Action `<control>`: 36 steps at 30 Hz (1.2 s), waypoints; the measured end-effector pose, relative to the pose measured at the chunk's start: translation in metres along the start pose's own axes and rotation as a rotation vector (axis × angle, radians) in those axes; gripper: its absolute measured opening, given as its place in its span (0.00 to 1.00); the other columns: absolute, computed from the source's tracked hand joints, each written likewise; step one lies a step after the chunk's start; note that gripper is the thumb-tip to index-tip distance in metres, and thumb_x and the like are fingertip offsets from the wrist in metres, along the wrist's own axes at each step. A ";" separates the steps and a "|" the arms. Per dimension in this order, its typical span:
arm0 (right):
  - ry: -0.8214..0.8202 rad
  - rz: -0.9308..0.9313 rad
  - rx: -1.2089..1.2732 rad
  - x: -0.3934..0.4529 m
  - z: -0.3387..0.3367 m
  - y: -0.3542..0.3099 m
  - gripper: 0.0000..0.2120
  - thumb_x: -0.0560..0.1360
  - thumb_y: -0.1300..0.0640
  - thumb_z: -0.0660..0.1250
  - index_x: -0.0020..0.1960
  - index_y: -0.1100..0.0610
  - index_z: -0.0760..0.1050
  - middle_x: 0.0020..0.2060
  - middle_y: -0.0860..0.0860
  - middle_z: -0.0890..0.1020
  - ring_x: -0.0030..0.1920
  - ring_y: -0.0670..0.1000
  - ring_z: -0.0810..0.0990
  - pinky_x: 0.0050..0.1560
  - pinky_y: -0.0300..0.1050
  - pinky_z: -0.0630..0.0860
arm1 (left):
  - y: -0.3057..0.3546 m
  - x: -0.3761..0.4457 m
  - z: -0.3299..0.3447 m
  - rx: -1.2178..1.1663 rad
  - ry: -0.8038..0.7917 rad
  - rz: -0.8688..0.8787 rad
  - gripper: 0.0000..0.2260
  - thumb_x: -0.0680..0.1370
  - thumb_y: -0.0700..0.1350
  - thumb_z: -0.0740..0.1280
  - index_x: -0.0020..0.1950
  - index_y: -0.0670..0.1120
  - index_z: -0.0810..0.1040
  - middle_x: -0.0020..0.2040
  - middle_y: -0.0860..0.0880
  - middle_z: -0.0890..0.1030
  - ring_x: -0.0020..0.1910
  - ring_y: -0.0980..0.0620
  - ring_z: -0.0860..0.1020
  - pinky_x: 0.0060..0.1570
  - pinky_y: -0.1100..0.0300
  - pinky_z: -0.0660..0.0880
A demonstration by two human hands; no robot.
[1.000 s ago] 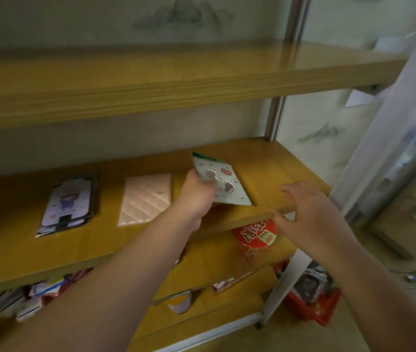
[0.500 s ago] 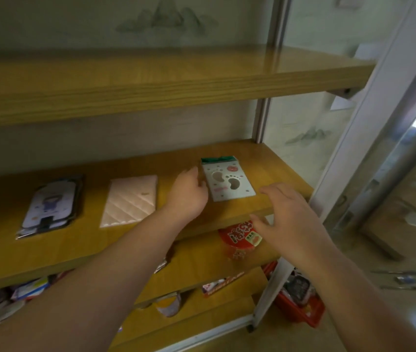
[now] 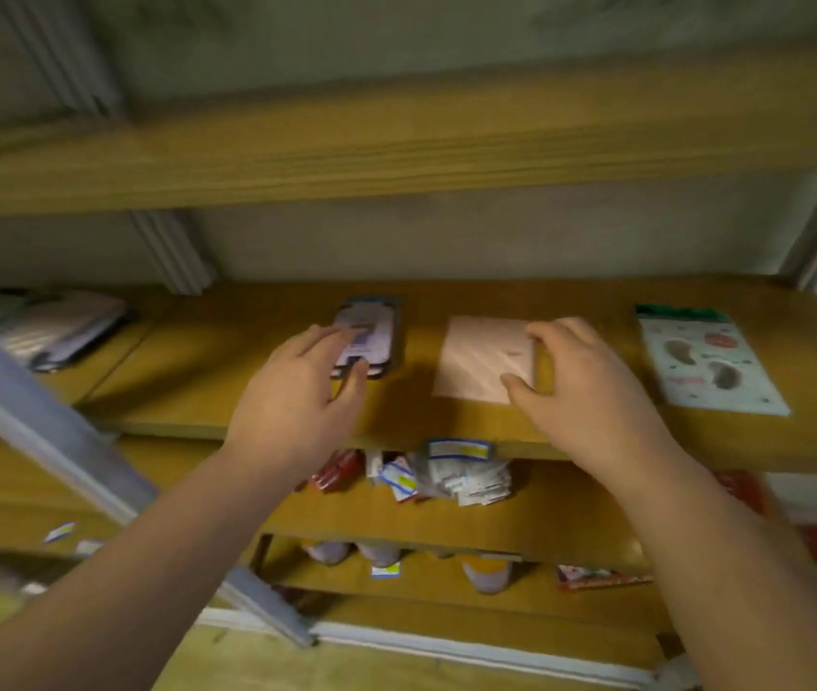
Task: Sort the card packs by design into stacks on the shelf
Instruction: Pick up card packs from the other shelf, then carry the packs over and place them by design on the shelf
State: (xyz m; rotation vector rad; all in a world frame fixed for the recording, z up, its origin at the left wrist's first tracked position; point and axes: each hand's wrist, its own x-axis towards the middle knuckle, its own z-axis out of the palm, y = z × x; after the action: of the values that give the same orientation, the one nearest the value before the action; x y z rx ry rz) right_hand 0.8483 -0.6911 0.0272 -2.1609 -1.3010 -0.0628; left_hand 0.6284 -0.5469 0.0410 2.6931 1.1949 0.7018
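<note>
Left grip [image 3: 296,396] open, fingertips on dark-framed pack [image 3: 371,336], mid-shelf [image 3: 247,406]. Right grip [image 3: 590,386] open, empty, thumb and fingers bracketing pink pack's [image 3: 481,361] right edge. Green-topped pack [image 3: 705,361] lies further right, near shelf end; right hand nearer.

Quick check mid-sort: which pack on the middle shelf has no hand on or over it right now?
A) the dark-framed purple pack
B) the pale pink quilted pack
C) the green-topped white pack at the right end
C. The green-topped white pack lies alone, while the left hand reaches onto the purple pack and the right hand covers the pink pack's right edge.
</note>
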 end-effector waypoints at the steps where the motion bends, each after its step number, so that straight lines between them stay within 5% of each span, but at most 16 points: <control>1: -0.013 -0.021 0.014 0.003 0.010 -0.015 0.25 0.73 0.47 0.71 0.68 0.54 0.74 0.62 0.52 0.76 0.59 0.57 0.77 0.58 0.51 0.75 | -0.014 -0.005 -0.009 0.015 0.007 -0.016 0.21 0.82 0.54 0.61 0.71 0.46 0.76 0.71 0.47 0.76 0.73 0.47 0.69 0.69 0.54 0.66; 7: -0.078 -0.162 0.018 0.004 0.060 -0.107 0.24 0.74 0.47 0.71 0.68 0.52 0.74 0.62 0.50 0.76 0.63 0.55 0.75 0.56 0.47 0.72 | -0.091 -0.043 -0.053 0.026 0.051 -0.092 0.24 0.81 0.57 0.59 0.75 0.49 0.71 0.75 0.51 0.72 0.75 0.53 0.65 0.69 0.59 0.62; 16: -0.128 -0.298 0.009 -0.029 0.129 -0.283 0.24 0.76 0.45 0.69 0.70 0.49 0.71 0.63 0.45 0.75 0.63 0.49 0.73 0.60 0.46 0.73 | -0.237 -0.124 -0.142 -0.016 0.102 -0.057 0.21 0.81 0.54 0.62 0.72 0.51 0.74 0.68 0.54 0.78 0.67 0.56 0.72 0.60 0.66 0.66; 26: -0.161 -0.413 0.057 -0.050 0.208 -0.451 0.24 0.76 0.42 0.67 0.70 0.44 0.69 0.63 0.40 0.73 0.64 0.44 0.71 0.58 0.41 0.71 | -0.423 -0.173 -0.208 0.056 0.161 -0.231 0.23 0.80 0.56 0.62 0.73 0.49 0.73 0.68 0.50 0.78 0.68 0.50 0.73 0.62 0.56 0.70; 36: -0.178 -0.458 0.055 -0.009 0.288 -0.529 0.24 0.76 0.40 0.66 0.70 0.43 0.70 0.63 0.41 0.74 0.62 0.43 0.72 0.57 0.42 0.72 | -0.537 -0.144 -0.227 0.062 0.236 -0.319 0.22 0.80 0.56 0.61 0.72 0.50 0.74 0.67 0.53 0.77 0.66 0.52 0.74 0.59 0.54 0.72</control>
State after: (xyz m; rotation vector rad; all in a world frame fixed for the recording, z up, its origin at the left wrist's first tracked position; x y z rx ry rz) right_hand 0.3368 -0.3729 0.0399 -1.8158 -1.8569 -0.0184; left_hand 0.0801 -0.3028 0.0377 2.4295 1.6780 0.9617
